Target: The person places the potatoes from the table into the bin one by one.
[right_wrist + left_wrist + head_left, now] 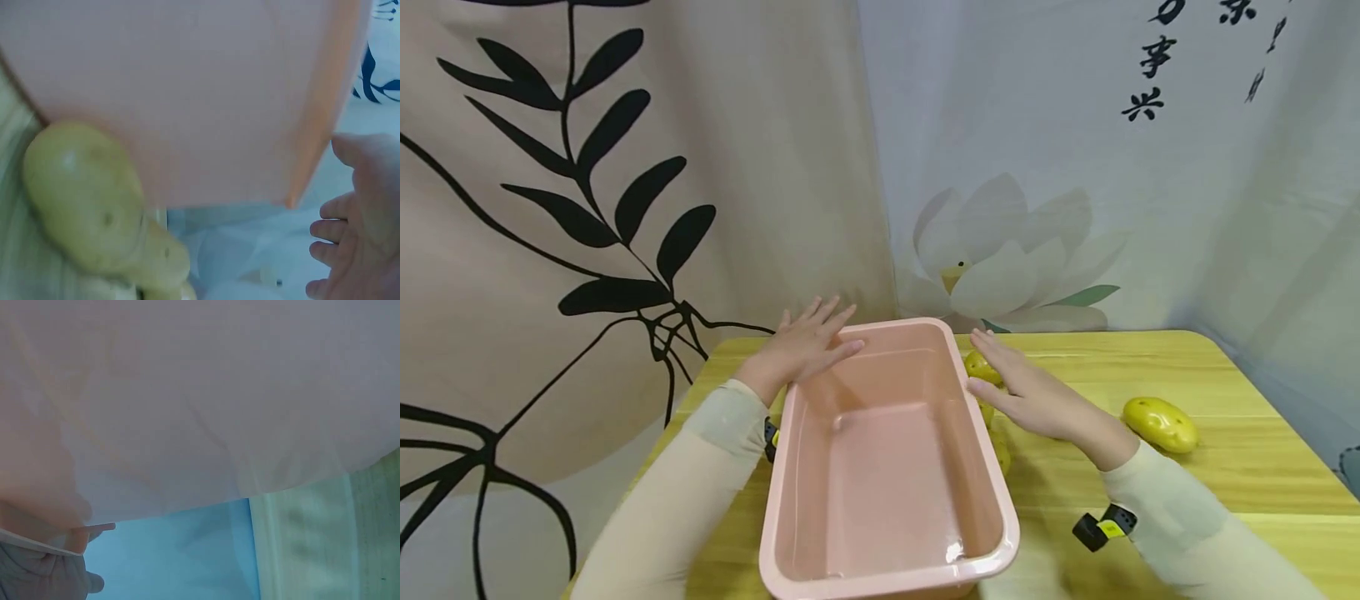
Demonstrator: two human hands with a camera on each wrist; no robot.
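A pink plastic basin (887, 467) stands on the wooden table, its inside bare. My left hand (801, 346) lies at the basin's far left corner, fingers stretched out over the rim (37, 540). On the other side my right hand (1026, 387) is held with straight, spread fingers, its thumb tip at or close to the right rim; contact is hard to tell. Between this hand and the basin wall are several yellow potatoes (981, 367), partly hidden. The right wrist view shows a large potato (84, 194) close beside the basin's outer wall (175, 94).
A single potato (1160, 424) lies on the table (1247, 475), right of my right wrist. Behind the table hangs a curtain (790, 167) printed with dark leaves, a pale lotus and characters. Both wrists carry black-and-yellow straps (1105, 527).
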